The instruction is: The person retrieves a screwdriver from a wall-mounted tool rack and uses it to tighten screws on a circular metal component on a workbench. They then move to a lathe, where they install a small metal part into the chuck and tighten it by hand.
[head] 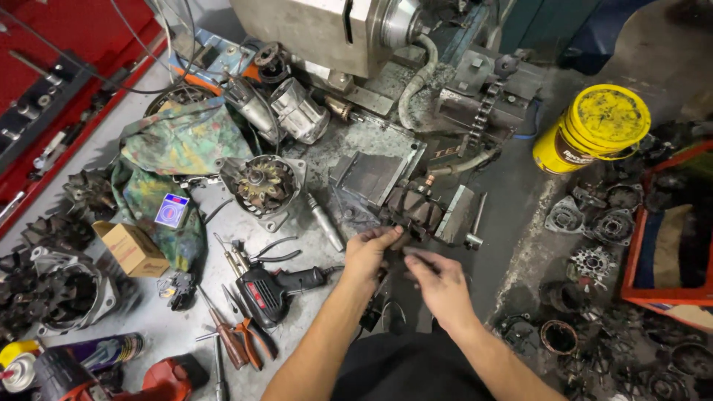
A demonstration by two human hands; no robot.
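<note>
Pinching the dark alternator rotor (413, 212) at the bench edge, our left hand (369, 252) closed on its near end, right hand (440, 281) fingertips together beside it, we judge it could slip onto the floor parts.

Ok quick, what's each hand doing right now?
Left hand: fingers curled around the dark rotor part held in the vise.
Right hand: fingers pinch a small dark piece; cannot tell what.
</note>
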